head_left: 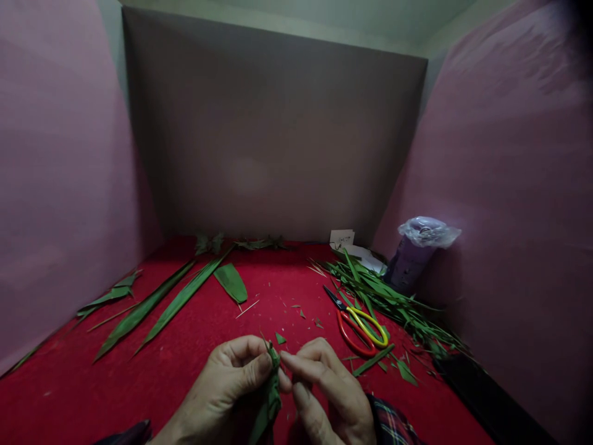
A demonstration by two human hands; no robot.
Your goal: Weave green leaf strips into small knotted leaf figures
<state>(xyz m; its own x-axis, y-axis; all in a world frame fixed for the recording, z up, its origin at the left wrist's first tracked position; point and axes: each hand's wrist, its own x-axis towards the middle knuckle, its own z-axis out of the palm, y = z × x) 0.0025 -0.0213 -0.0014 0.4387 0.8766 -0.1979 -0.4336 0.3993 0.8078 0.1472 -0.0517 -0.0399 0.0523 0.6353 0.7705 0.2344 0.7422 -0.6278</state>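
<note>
Low in the head view, my left hand [227, 380] is closed around a folded green leaf piece [271, 395], thumb pressed against its upper end. My right hand [324, 386] meets it from the right, fingertips pinched on the top of the same leaf piece. Both hands hover just above the red cloth [92, 395] near its front edge. The lower part of the leaf hangs down between my palms and is partly hidden.
Scissors [359, 324] with a red and a yellow handle lie right of centre. A pile of thin leaf strips [389, 296] spreads behind them. Long green leaves [176, 303] lie at the left. A purple container under plastic wrap [414, 250] stands at the right wall.
</note>
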